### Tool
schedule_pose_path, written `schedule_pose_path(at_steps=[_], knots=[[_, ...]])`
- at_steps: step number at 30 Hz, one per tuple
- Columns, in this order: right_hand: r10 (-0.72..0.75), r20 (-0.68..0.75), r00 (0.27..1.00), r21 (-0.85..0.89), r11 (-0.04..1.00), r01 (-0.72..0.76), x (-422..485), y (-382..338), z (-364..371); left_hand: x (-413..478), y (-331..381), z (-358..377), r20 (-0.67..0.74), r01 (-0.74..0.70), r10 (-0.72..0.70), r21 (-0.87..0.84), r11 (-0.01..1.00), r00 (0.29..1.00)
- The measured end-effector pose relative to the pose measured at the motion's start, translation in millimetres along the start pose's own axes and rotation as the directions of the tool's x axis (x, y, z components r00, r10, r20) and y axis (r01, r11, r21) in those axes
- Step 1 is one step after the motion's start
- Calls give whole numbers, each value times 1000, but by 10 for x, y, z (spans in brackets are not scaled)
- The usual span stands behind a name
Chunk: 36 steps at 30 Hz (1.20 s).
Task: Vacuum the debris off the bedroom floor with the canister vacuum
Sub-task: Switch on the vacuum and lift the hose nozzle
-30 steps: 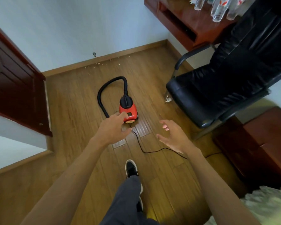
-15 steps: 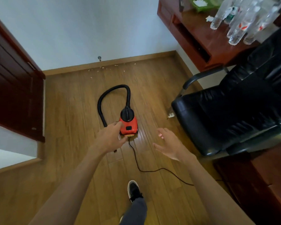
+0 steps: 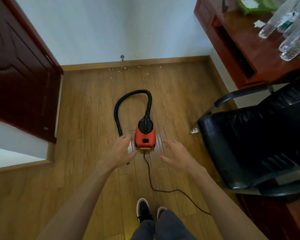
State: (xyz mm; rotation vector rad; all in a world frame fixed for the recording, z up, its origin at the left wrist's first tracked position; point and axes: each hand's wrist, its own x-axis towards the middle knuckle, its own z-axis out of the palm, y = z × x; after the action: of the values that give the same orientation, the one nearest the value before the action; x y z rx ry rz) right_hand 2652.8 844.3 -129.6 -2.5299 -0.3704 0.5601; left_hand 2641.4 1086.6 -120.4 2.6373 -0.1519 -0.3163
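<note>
Standing on a glossy wood-plank floor (image 3: 76, 118), a person shows a black shoe (image 3: 143, 211) and grey trousers (image 3: 163, 226) at the bottom edge, with both bare forearms reaching forward. The left hand (image 3: 119, 153) and right hand (image 3: 177, 155) are spread wide with loose fingers, and neither holds anything.

The vacuum (image 3: 145, 137), a small rounded canister of smooth red plastic with a black domed front, sits on the floor between the two hands and slightly beyond them. The left fingertips are just beside its left flank, and it is not clear whether they touch it. The right hand is a little apart from its right flank. A thin black cord (image 3: 151, 179) runs from the rear of the canister back between the arms and curves off to the right.

A thick black hose (image 3: 128, 96) rises from the dome, arches left and comes back down, and its end is hidden under the left hand.

A black padded chair (image 3: 258, 144) with a curved armrest crowds the right side, and a crumpled white scrap (image 3: 194, 130) lies by its front corner. A dark red panelled door (image 3: 19, 75) stands open on the left.

Pale bits of debris (image 3: 121, 68) are scattered along the baseboard under a plain white wall (image 3: 111, 28), well beyond the vacuum. At the far right a polished reddish desk (image 3: 241, 40) carries clear plastic bottles (image 3: 291, 40).
</note>
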Motion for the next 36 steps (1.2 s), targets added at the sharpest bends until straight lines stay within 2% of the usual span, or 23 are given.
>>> schedule_pose_path(at_steps=[12,19,26,36], knots=[[-95,144,985,-65,992,105,1197,146,383,670,-646,342,-1,127,-128,-68,990,992],[-165,238,957,-133,971,200,2145,402,612,1326,-1135,648,86,195,-193,-13,981,977],[-151,316,937,-196,955,221,2855,653,988,1765,-1683,1014,188,266,-248,-74,961,950],[-41,388,921,-212,968,133,3653,568,1630,2347,-2792,1226,304,221,-191,-67,973,933]])
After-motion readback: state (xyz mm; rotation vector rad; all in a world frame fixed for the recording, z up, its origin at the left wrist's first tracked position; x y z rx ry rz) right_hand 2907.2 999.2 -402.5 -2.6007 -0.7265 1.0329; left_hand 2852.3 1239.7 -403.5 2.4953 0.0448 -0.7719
